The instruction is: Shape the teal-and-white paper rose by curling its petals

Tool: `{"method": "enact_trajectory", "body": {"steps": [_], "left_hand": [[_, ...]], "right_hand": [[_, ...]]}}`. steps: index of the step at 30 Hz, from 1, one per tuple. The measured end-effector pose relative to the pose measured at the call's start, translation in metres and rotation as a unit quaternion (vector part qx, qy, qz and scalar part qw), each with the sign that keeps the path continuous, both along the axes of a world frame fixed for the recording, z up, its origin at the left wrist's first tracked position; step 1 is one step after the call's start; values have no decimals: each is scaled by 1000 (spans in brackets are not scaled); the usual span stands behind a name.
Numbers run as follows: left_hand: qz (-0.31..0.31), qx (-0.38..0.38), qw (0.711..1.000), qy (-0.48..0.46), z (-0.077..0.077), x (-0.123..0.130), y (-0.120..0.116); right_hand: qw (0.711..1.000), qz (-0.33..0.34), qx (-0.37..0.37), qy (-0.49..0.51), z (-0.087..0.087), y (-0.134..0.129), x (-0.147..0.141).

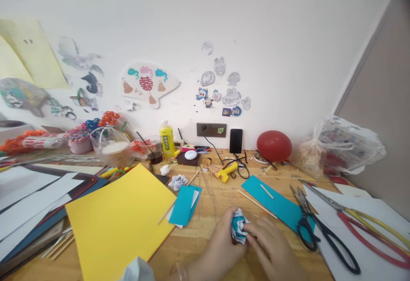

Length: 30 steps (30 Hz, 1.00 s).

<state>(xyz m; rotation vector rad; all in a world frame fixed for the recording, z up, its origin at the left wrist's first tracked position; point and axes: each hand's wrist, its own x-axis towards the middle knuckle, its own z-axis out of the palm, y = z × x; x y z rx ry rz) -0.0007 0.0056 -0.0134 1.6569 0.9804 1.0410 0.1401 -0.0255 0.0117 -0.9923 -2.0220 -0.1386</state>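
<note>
Between my two hands, low and just right of centre, is a crumpled ball of blue and white paper (238, 225). My left hand (226, 240) wraps round its left and lower side. The fingertips of my right hand (272, 244) pinch its right edge. Ahead of my left hand lie several cut blue and white paper pieces (182, 206). Beyond my right hand is a long blue paper strip (272, 202) with a short wooden stick (266, 191) on it. Black-handled scissors (309, 225) rest partly over the strip's right end.
A large yellow sheet (118, 217) covers the left of the table. Scissors with red and yellow handles (368, 229) lie on white paper at the right. Further back are a yellow hot glue gun (226, 172), a drink bottle (167, 139), a phone (236, 141) and a red balloon (274, 145).
</note>
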Motion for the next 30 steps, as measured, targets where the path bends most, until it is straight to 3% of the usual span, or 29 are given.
{"method": "enact_trajectory", "body": {"steps": [10,12,17,21,28,30], "left_hand": [[-15,2,1000,4,1,-1,0],[-15,-2,1000,4,-2,-1,0],[-30,-1,1000,-4,-7,-1,2],[-26,-3,1000,0,-8,-2,3],[-4,14,1000,4,-2,-2,2],[-3,2,1000,7,0,-2,1]], "right_hand": [[996,22,68,-51,-8,3,3],[995,23,92,-24,-13,6,3],[995,25,82,-45,-23,11,5],[992,22,117,-30,-19,9,5],[996,22,73,-57,-6,4,1],[994,27,101,-37,-7,4,1]]}}
